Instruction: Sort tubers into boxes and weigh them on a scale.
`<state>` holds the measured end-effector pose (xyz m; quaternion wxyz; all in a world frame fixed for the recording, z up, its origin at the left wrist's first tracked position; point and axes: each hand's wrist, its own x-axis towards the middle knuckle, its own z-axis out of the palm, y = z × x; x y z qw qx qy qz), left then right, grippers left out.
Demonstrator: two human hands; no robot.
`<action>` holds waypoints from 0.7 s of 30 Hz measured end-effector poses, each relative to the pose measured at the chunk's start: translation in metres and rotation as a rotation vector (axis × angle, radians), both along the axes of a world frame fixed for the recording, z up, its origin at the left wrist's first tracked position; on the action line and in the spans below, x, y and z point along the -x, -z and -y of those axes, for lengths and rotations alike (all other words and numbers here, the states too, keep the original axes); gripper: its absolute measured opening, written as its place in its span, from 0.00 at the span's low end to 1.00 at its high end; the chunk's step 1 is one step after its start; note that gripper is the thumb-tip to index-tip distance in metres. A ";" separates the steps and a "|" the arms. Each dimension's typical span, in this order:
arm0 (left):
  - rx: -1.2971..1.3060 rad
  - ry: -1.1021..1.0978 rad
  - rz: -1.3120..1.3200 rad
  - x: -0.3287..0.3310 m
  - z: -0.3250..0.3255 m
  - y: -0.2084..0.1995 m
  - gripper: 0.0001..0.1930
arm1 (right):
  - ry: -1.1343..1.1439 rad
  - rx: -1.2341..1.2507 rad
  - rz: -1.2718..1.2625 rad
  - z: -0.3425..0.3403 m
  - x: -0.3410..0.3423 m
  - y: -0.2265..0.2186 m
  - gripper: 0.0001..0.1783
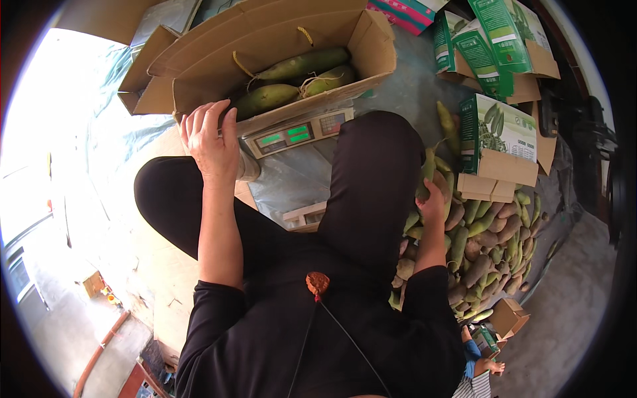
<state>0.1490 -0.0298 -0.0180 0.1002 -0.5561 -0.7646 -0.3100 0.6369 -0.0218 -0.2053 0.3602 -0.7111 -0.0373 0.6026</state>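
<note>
My left hand (213, 138) rests against the near left corner of an open cardboard box (279, 109), its fingers stretched out and apart. Inside the box lie several long green radishes (302, 64), some with thin stringy roots. Beneath the box is a scale (285, 137) with a lit green display. To the right of my raised knee, my right hand (432, 202) is closed around a green radish (428, 171) at the edge of a heap. My knee and the hand partly hide that radish.
Green and brown root vegetables (488, 249) form a large heap at the right. A green-and-white carton (501, 132) stands beside it, with more cartons (491, 50) behind. At the lower right, part of another person (478, 368) shows near a small open box (509, 317).
</note>
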 end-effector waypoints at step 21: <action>-0.155 0.010 0.913 0.050 0.022 -0.076 0.17 | -0.891 -0.631 0.847 -0.086 0.030 -0.051 0.17</action>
